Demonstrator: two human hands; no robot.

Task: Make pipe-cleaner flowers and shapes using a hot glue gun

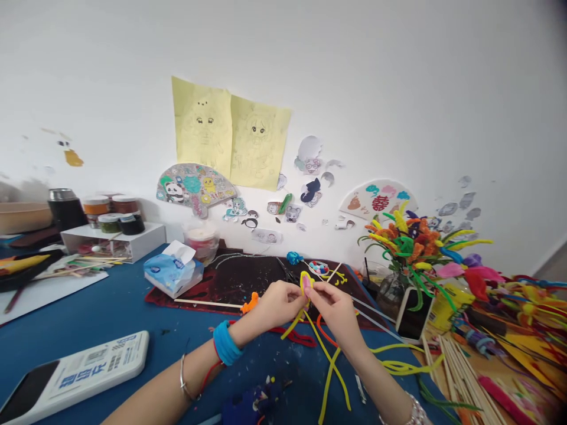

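My left hand [283,302] and my right hand [335,308] meet over the blue table, fingertips closed on a small pipe-cleaner piece [306,281] with a yellow rim and a pink middle. Yellow pipe-cleaner ends [330,360] trail below the hands. Under my left wrist lies a red pipe-cleaner bundle [296,337], and an orange pipe cleaner [325,332] curves beside my right hand. To the left of my left hand, an orange fuzzy figure [250,302] sits at the end of a wooden stick [208,303]. More yellow pipe cleaners [407,367] lie right of my right forearm.
A dark mat [168,298] lies behind the hands, with a tissue pack [173,271] at its left. On the right stand a pipe-cleaner bouquet [411,242], a phone [414,316] and loose wooden sticks [465,378]. A white device [84,378] lies front left.
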